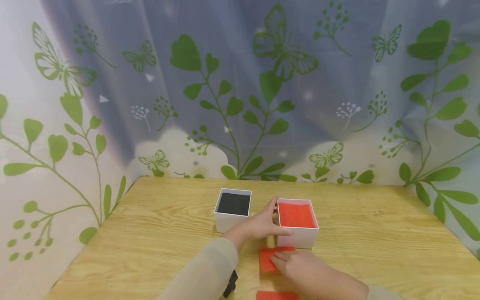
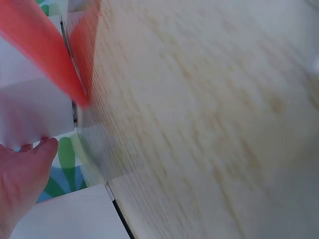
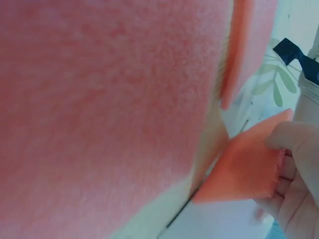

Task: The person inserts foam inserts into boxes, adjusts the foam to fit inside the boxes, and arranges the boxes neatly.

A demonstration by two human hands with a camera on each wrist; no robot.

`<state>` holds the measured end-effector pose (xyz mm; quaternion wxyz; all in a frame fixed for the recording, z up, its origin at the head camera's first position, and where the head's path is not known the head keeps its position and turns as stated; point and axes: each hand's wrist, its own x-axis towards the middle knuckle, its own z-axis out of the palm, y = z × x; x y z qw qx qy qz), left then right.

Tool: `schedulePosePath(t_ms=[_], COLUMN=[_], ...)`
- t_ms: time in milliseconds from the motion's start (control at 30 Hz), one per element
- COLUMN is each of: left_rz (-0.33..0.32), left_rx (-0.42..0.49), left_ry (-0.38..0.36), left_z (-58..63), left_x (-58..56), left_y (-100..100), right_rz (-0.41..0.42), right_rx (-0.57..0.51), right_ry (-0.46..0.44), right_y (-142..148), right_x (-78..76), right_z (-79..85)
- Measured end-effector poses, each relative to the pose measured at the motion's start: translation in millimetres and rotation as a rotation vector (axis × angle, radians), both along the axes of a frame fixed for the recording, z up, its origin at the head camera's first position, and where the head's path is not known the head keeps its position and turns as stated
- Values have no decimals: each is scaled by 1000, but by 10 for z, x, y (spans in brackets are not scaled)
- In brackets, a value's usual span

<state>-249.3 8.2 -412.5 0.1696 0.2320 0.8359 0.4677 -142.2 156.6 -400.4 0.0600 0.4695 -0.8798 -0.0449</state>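
A white open box (image 1: 296, 238) holds a flat red layer (image 1: 297, 215). At its left side my left hand (image 1: 264, 223) grips it, thumb along the front wall and fingers towards the back corner. In the left wrist view the fingers touch the white box (image 2: 37, 112). Just in front of the box, my right hand (image 1: 305, 268) pinches a thin red felt-like square (image 1: 267, 260). The right wrist view shows the thumb on one face of this tilted red square (image 3: 244, 164), with fingers behind it.
Left of my left hand stands a second white box (image 1: 228, 223) with a black layer (image 1: 234, 204) inside. Another red piece (image 1: 276, 296) lies at the near edge of the view. A patterned curtain (image 1: 240, 104) hangs behind the wooden table (image 1: 157, 216).
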Motion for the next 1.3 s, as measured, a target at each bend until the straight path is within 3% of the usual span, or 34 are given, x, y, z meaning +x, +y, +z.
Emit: schedulePosePath(t_ms=[133,300,400,567,667,1000,1300], left_rz=[6,1,-3,-20,-46,-65,-42], left_rx=[3,6,9,32,66,71,77], left_ry=[8,12,12,20,44,75,24], left_z=[-8,3,21,34,20,9,-5], left_x=[-10,-7,-2,-14,-30,-28,-25], left_y=[-9,-13,-15,-32,-41,-48,-18], right_rz=[65,108,151,210,188,113,49], right_rx=[-61,-120,-208,-388,-440,-317,-281], right_ry=[90,131,174,330,409,465,477], right_y=[130,324,429,530,531,507,504], right_x=[72,171,206,198,155,-124,-351], right_z=[72,174,246,364,401,338,242])
